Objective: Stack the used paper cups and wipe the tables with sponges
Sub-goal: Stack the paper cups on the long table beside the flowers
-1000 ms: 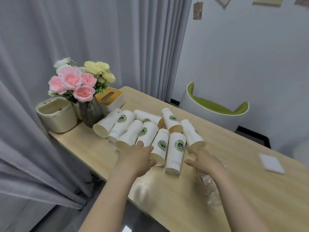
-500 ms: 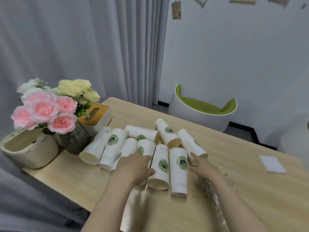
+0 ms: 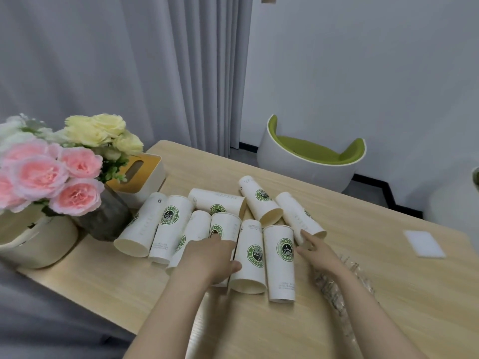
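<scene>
Nine coffee cups on their sides, both hands arriving

The wooden table (image 3: 363,320) bears a cluster of paper coffee cups (image 3: 280,257) lying just right of the flower vase (image 3: 103,218); a white sponge (image 3: 423,243) sits well to the vase's right. The left hand (image 3: 211,257) curls over a middle cup (image 3: 224,226) — whether it truly grips is hidden. The right hand (image 3: 317,251) is spread, fingertips at the rightmost cup (image 3: 298,216). Likely light, thin-walled, crushable — take each round mid-body, gently.
</scene>
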